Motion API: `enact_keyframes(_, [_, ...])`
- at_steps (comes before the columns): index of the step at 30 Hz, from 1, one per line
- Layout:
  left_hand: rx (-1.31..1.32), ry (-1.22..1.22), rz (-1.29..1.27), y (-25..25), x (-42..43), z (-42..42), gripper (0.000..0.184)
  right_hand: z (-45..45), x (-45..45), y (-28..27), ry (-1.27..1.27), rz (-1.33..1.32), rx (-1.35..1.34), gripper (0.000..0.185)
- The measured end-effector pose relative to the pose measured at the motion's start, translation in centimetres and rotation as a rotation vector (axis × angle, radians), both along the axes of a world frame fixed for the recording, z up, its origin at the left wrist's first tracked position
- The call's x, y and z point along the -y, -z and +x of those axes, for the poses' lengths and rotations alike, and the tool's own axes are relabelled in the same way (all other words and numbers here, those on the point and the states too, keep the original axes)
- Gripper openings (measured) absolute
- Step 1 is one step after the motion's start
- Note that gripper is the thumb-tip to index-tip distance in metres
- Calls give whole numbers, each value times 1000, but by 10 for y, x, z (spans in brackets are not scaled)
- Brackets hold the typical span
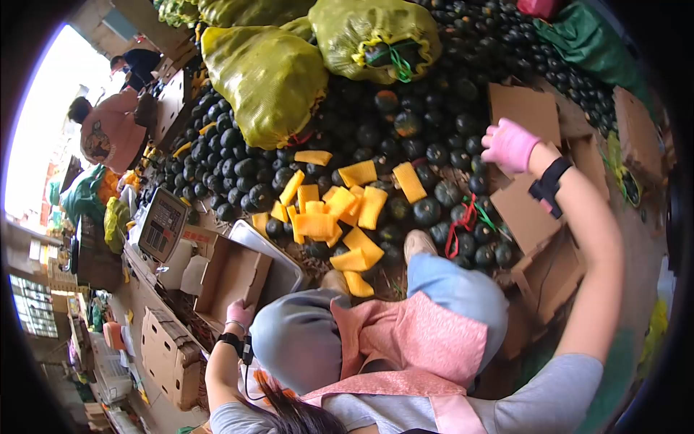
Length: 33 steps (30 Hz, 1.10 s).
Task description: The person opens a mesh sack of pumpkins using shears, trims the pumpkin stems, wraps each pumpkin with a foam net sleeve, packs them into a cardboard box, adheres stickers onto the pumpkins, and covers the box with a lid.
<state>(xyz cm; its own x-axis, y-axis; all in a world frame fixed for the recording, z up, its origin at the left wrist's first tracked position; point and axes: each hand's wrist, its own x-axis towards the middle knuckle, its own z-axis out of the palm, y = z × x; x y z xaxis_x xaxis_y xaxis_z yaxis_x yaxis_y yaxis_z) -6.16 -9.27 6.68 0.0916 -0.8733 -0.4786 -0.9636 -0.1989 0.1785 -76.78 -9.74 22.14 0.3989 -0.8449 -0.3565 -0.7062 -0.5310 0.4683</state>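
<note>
My left hand (239, 314), in a pink fingerless glove, is closed on the near edge of an open cardboard box (249, 273). The box rests partly over a grey plastic tray (278, 253). Out to the right, my right hand (510, 146), gloved the same way, is raised with curled fingers beside a cardboard sheet (524, 108); its palm is hidden, so I cannot see whether it holds anything. Dark green pumpkins (426, 210) cover the ground ahead. Yellow foam net sleeves (316, 225) lie scattered over them, in front of my shoes.
Full yellow-green mesh sacks (267, 83) stand on the pumpkins. A digital scale (162, 224) is at the left, near another cardboard box (170, 354). Red ribbon (453, 235) lies among the pumpkins. Two people work at the far left, one in a pink top (114, 134).
</note>
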Motion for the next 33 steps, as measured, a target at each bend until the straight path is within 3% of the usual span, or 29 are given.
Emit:
enact_keyframes(1, [65,-6,57,11,7,0,29,7,15,20,-10,-21,99,14])
enact_keyframes(4, [310,419,333,11,49,39,44,35,65,117,-93,11,305,17])
enact_keyframes(5, [384,499,377,-10,65,39,45,49,77,144,-171,39,369,18])
enact_keyframes(7, [426,296,389,-113,103,-26,43,74,97,197,-220,116,385,19])
enact_keyframes(9, [455,367,191,-162,144,-25,44,93,113,240,-238,206,430,20])
enact_keyframes(10, [478,408,110,-188,164,-32,35,98,121,257,-200,223,411,20])
enact_keyframes(11, [172,437,-22,-218,180,-52,22,103,122,270,-154,253,388,20])
enact_keyframes(12, [-120,305,-29,-222,204,-49,13,102,124,270,-144,232,400,19])
enact_keyframes(13, [-42,327,-56,-250,216,-121,18,101,125,271,-88,190,339,20])
enact_keyframes(14, [-246,150,-5,-260,230,-166,25,93,124,269,9,177,409,22])
enact_keyframes(15, [-302,341,-168,-250,243,-198,31,85,124,266,99,157,476,23])
enact_keyframes(16, [-475,272,-180,-239,246,-243,33,79,126,265,119,122,419,29])
enact_keyframes(18, [-449,268,-60,-208,252,-315,35,68,132,264,299,115,355,29])
enact_keyframes(19, [-428,576,-60,-176,257,-336,38,63,136,265,389,108,321,29])
enact_keyframes(20, [-443,542,135,-143,257,-353,41,57,138,267,505,118,346,39])
enact_keyframes(22, [-250,935,134,-66,262,-379,68,50,147,255,644,187,367,55])
enact_keyframes(23, [-112,868,181,-38,256,-401,84,50,150,250,719,219,376,65])
enact_keyframes(24, [-154,845,122,-3,253,-410,94,50,151,252,714,226,350,87])
enact_keyframes(25, [-105,881,-70,46,250,-412,101,53,151,240,698,259,332,93])
enact_keyframes(26, [50,856,-99,59,244,-427,106,59,149,240,628,211,323,95])
enact_keyframes(27, [138,814,-110,75,239,-435,107,66,146,242,558,166,310,98])
enact_keyframes(29, [35,589,62,113,234,-436,108,81,150,255,487,240,237,89])
enact_keyframes(31, [112,685,-138,122,217,-433,83,93,142,294,397,67,138,81])
enact_keyframes(33, [84,663,-240,126,210,-425,67,98,139,327,475,-51,102,78])
